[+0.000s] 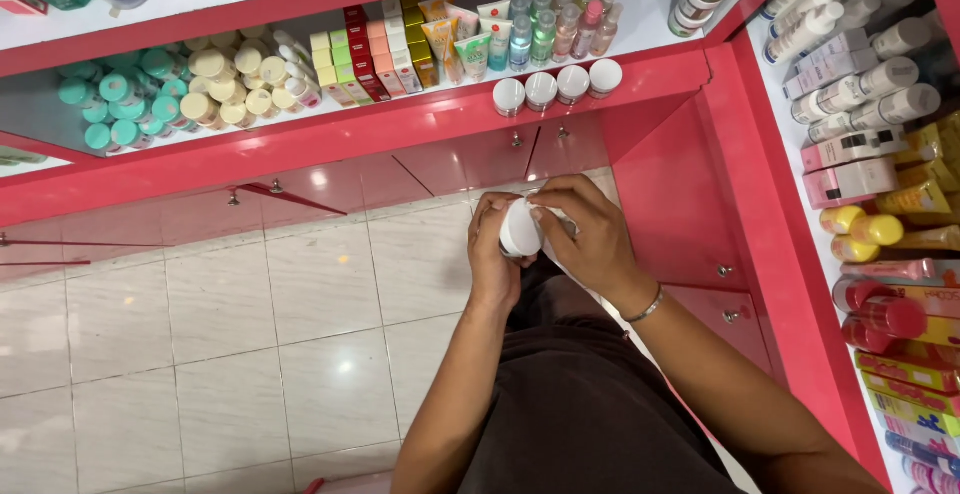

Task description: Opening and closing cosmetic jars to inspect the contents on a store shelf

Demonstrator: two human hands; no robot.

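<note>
At the far left of the lower shelf (300, 139) you see a group of jars with teal lids (120, 104), and beside them jars with cream lids (235, 79). Next come small boxes (360, 54) in green, red, pink and gold, standing in rows, then tubes (460, 39) and small clear bottles (560, 24). At the front edge of this shelf four white jars (556, 86) stand in a line. Under the shelf are pink cabinet doors (440, 169) with little knobs, and below them the pale floor tiles (230, 324).

Your left hand (492, 264) is in the middle of the view, in front of your body and above the floor. Its fingers are closed around the lower side of a white jar (519, 228). Your right hand (590, 239) touches the same jar from the other side; its fingers are curled over the top and the right edge of it, so both hands grip it together. On your right wrist there is a thin bracelet (645, 307).

At the right, the side shelf (790, 214) holds white tubes (860, 84), pink boxes (850, 169), yellow bottles (865, 229) and red bottles (885, 319).
</note>
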